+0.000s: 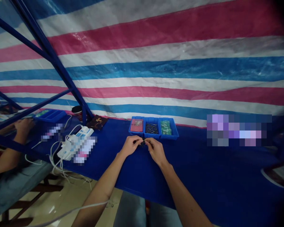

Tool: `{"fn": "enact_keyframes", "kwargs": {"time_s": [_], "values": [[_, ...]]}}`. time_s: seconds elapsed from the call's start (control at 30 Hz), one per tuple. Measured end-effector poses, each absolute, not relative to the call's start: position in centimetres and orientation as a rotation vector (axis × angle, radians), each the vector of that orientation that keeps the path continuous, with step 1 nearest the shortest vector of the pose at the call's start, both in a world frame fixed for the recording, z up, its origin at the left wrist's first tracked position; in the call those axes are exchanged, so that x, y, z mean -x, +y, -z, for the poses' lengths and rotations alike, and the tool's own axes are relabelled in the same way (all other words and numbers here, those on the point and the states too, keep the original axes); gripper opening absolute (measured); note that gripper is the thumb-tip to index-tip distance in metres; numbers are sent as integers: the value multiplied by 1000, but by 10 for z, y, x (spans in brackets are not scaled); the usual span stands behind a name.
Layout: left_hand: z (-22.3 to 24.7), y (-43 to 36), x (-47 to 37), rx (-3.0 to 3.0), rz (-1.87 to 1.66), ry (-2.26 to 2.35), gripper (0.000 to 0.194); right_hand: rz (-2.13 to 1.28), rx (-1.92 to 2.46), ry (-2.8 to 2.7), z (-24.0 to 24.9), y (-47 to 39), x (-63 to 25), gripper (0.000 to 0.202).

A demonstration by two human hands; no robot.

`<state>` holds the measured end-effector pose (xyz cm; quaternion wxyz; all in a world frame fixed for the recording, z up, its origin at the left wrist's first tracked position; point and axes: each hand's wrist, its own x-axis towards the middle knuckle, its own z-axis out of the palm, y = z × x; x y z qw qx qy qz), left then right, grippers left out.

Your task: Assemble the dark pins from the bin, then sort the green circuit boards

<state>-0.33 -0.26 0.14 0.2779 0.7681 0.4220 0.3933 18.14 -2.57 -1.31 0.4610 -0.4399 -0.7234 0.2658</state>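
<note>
The work looks to be partway through a single small piece, judging by the fingers gathered on it at the centre of the frame. A dark piece [143,143] is pinched between the fingertips of the left hand [130,145] and the right hand [157,150], which come together from either side of it (whether it is one part or several joined, I cannot tell). What is already done to it is too small to make out.

Plenty seems left to handle: just above the hands, the middle blue bin [152,136] holds a heap of slim dark parts [151,128]. To its right, the right blue bin [169,137] holds green pieces [165,127], and to its left, the left blue bin [133,134] holds a flat red item [136,125]. No finished count can be read from this view.

The dark piece lies right at the fingertips, low over the blue tabletop [191,176], below the middle bin and near its front wall. Both forearms reach up to it from the bottom edge of the frame.
</note>
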Motion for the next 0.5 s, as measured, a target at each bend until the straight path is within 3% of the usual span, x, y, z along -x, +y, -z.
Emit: {"fn": "enact_keyframes", "kwargs": {"time_s": [0.5], "values": [[-1,-3,3,-2072,-1040,1115,29,-582,1127,-1796,14,-24,-182,22]]}}
